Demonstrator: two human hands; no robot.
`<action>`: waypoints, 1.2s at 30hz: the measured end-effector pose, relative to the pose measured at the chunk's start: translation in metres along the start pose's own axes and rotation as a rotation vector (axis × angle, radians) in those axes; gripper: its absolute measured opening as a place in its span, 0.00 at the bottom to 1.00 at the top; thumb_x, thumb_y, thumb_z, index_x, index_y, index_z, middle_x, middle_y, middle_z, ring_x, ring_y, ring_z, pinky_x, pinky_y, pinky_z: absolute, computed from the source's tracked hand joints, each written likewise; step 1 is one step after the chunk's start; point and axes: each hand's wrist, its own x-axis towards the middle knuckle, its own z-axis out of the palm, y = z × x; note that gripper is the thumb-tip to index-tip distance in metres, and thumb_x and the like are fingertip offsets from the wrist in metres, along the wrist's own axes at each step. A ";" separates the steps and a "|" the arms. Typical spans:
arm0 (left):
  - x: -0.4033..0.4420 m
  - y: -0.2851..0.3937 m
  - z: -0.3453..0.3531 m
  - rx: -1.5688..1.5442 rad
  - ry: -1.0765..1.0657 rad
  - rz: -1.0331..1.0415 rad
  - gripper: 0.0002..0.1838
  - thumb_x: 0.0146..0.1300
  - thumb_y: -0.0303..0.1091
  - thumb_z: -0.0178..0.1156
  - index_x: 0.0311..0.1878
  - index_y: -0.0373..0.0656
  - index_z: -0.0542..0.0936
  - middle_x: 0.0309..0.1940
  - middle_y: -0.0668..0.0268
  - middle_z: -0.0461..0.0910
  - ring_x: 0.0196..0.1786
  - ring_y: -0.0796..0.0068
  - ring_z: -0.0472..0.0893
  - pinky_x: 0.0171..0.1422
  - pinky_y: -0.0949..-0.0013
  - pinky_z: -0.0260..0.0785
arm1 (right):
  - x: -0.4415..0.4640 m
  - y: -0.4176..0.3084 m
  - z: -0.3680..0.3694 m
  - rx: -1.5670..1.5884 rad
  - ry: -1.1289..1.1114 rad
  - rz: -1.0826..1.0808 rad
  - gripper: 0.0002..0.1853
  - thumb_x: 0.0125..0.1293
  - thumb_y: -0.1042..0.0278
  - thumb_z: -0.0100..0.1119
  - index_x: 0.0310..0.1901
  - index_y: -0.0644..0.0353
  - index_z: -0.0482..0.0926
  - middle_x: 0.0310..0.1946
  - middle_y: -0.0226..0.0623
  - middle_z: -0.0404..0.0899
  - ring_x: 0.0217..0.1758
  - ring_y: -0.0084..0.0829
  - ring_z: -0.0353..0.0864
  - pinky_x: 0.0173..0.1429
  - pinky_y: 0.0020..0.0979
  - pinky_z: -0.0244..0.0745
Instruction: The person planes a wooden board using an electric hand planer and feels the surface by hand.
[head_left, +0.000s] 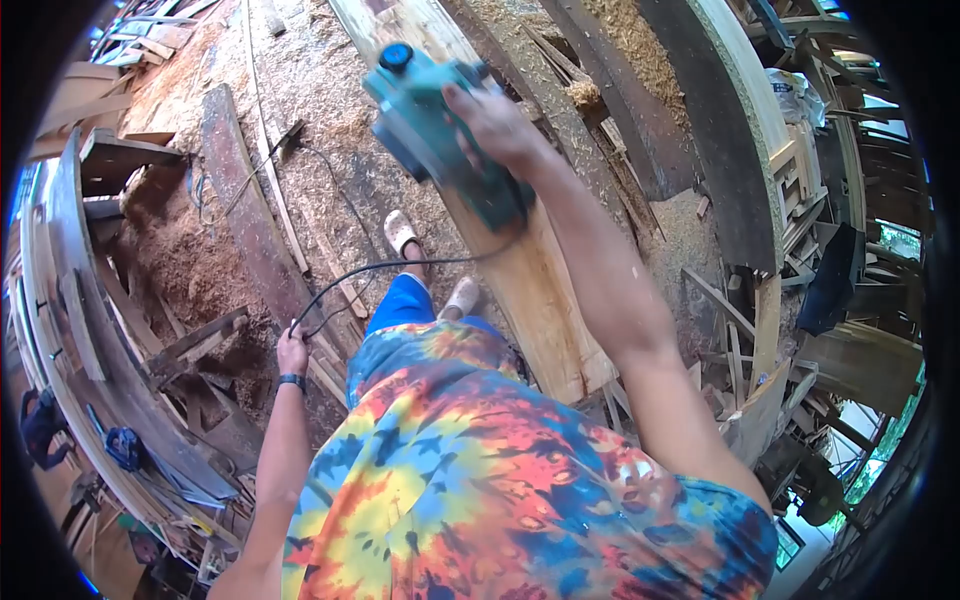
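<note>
My right hand (495, 125) is closed round the handle of a green electric planer (430, 110), blurred by motion. The planer rests on a long, pale wooden plank (540, 290) that runs from the top of the view down to my right side. From the planer's rear, a black power cord (400, 264) loops across to my left hand (292, 350). That hand, low at my left side with a dark band on its wrist, has its fingers closed on the cord.
Sawdust and shavings (170, 230) cover the ground. A weathered board (250, 190) lies left of my feet, with more dark boards (720, 130) on the right. Stacked timber (70, 260) lines the left side. Wood offcuts (740, 330) lie at the right. The cord crosses near my shoes (400, 230).
</note>
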 end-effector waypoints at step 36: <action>0.028 -0.023 0.039 0.258 -0.142 0.017 0.23 0.77 0.51 0.53 0.42 0.39 0.85 0.33 0.53 0.84 0.37 0.61 0.84 0.43 0.59 0.73 | 0.000 -0.005 0.015 -0.319 0.235 -0.066 0.35 0.71 0.30 0.52 0.39 0.63 0.86 0.32 0.53 0.84 0.36 0.48 0.86 0.42 0.42 0.78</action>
